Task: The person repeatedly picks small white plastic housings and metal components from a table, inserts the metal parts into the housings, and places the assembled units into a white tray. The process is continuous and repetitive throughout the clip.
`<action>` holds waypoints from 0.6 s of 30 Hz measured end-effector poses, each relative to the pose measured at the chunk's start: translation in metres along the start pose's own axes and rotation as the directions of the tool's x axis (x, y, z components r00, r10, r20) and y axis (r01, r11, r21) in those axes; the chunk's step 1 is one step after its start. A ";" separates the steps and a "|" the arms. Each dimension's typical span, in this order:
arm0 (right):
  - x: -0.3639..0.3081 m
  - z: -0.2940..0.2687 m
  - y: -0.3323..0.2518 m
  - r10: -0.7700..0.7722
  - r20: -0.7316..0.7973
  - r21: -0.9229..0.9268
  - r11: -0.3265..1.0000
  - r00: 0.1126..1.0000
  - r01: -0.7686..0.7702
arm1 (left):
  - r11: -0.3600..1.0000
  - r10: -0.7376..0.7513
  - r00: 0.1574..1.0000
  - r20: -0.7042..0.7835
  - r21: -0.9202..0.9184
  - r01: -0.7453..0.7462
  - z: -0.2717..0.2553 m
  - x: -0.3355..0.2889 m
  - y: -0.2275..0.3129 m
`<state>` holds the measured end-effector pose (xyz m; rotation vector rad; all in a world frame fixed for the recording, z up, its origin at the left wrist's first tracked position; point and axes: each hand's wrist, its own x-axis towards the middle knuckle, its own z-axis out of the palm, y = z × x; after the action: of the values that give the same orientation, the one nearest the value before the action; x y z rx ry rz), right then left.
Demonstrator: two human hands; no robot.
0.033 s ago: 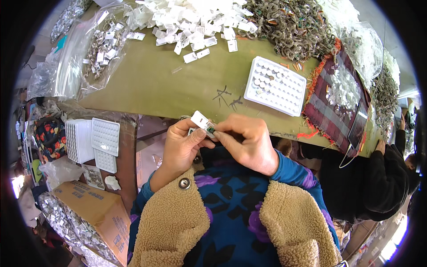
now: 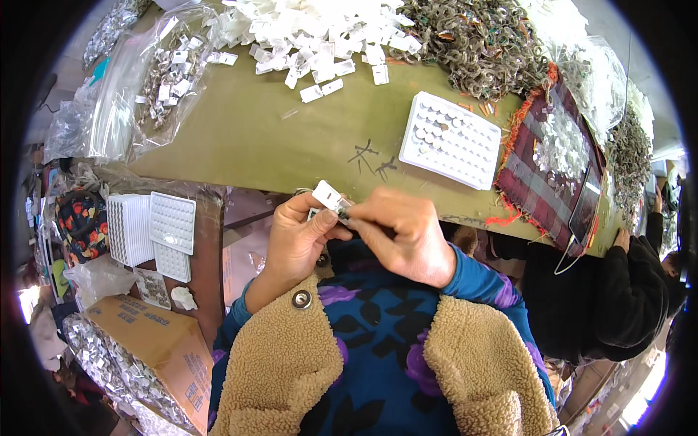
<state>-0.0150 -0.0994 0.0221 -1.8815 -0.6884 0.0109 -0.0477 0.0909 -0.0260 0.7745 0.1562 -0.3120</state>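
Observation:
Just off the table's near edge, my left hand (image 2: 299,232) is closed on a small white plastic casing (image 2: 328,195), which has a dark slot and is tilted up between thumb and fingers. A second white edge shows below it, partly behind the thumb. My right hand (image 2: 401,231) meets it from the right, thumb and forefinger pinched at a tiny dark part (image 2: 344,213) by the casing's lower end. What exactly those fingertips hold is hidden. Beyond my hands, a white tray (image 2: 465,173) carries several round silvery pieces in its pockets.
White casings (image 2: 320,43) are heaped at the table's far side, beside a pile of tangled wires (image 2: 472,43). A clear bag (image 2: 120,109) lies far left; a plaid cloth (image 2: 534,156) with clear bits lies right. Stacked trays (image 2: 131,229) and a cardboard box (image 2: 149,330) stand left. Another person (image 2: 603,298) is at right.
My right hand has turned and shifted slightly at the casing. The green bit seen earlier near its fingertips is now mostly covered. My left hand and the casing stay put.

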 end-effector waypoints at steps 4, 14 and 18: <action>-0.001 0.005 -0.001 -0.118 0.000 -0.065 0.991 0.993 0.118 | 0.999 0.027 1.000 -0.010 -0.031 -0.027 0.002 0.001 0.000; 0.000 0.003 -0.005 -0.009 -0.109 0.117 0.993 0.994 0.022 | 0.941 0.262 0.965 -0.019 0.226 -0.251 0.019 0.000 0.009; -0.003 0.004 -0.009 0.226 -0.086 0.244 0.949 0.970 -0.199 | 0.932 0.336 0.941 0.023 0.135 -0.336 0.021 0.003 0.005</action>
<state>-0.0228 -0.0956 0.0271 -1.7061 -0.3857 0.1185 -0.0430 0.0792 -0.0087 0.9220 -0.0004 0.0042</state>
